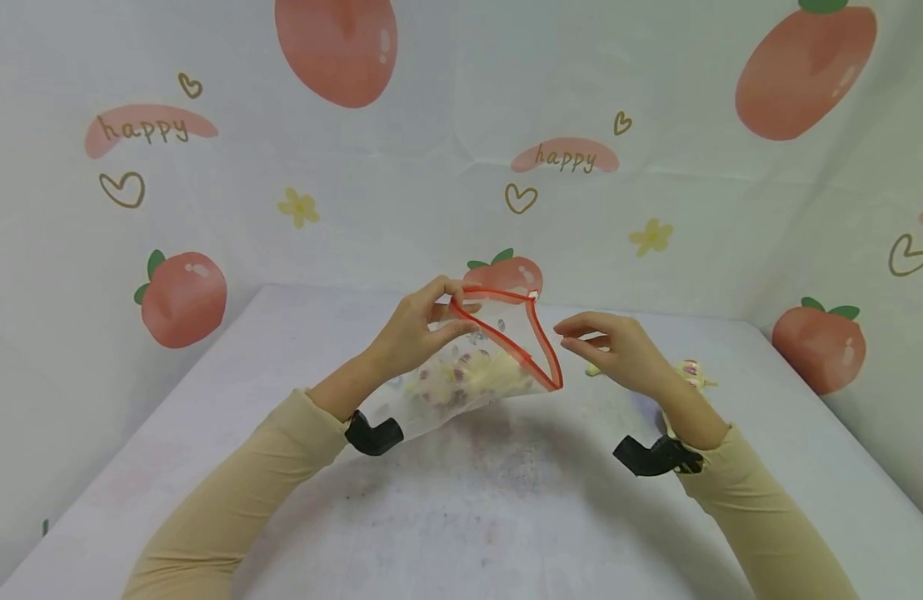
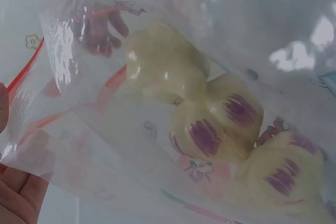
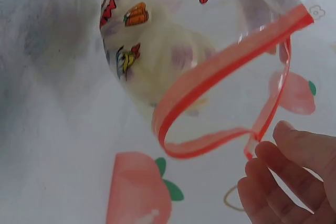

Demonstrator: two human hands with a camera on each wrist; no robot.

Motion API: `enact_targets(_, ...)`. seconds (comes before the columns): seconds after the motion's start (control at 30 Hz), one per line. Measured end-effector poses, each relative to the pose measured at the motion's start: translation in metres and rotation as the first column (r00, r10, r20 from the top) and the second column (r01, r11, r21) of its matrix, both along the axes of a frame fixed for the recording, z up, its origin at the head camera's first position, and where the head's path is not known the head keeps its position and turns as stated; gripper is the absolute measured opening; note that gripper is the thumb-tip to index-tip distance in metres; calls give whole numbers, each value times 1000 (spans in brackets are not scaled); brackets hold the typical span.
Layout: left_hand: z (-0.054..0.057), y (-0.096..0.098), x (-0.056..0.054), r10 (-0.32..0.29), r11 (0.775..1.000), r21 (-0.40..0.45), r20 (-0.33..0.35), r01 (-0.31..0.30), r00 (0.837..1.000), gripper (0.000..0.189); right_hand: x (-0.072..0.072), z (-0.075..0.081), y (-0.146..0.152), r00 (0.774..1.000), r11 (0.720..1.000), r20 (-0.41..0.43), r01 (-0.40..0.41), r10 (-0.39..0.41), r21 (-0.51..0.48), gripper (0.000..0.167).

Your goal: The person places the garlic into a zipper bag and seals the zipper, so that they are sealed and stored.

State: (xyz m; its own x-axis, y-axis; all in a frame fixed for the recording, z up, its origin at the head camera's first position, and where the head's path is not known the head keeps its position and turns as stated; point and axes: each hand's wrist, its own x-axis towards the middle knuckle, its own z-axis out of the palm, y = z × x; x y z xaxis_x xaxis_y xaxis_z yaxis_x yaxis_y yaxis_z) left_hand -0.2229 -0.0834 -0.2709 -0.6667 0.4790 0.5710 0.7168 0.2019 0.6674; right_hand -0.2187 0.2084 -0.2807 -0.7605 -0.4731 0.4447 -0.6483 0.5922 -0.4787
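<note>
My left hand grips the rim of a clear zip bag, thumb on the near side and fingers on the far side. The bag lies tilted with its red-edged mouth spread toward the right. Inside are several cream, garlic-like bulbs with purple streaks. Small cartoon figures are printed on the plastic, plain in the right wrist view. My right hand hovers just right of the mouth, fingers bent loosely and holding nothing. In the right wrist view its fingertips appear close to the red zip strip.
Another cream-and-purple bulb lies on the white table behind my right wrist, with a small yellowish piece left of it. Part of a purplish thing shows beside that forearm. A printed white cloth hangs behind the table.
</note>
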Motion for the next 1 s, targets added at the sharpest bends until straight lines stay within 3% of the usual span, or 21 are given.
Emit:
enact_targets(0.3, -1, 0, -1, -11, 1000, 15, -10, 11, 1000, 27, -1, 0, 20, 996, 996, 16, 88, -88, -29, 19)
enact_targets(0.57, -2, 0, -2, -16, 1000, 14, -3, 16, 1000, 26, -4, -2, 37, 981, 984, 88, 177, -175, -16, 23)
enact_targets(0.8, -3, 1, -2, -13, 1000, 9, 7, 13, 1000, 27, -8, -6, 49, 977, 981, 113, 187, -181, -43, 23)
enact_targets(1.0, -3, 1, -1, -13, 1000, 5, 1, 13, 1000, 26, -11, -8, 57, 970, 975, 93, 224, -223, -5, 23)
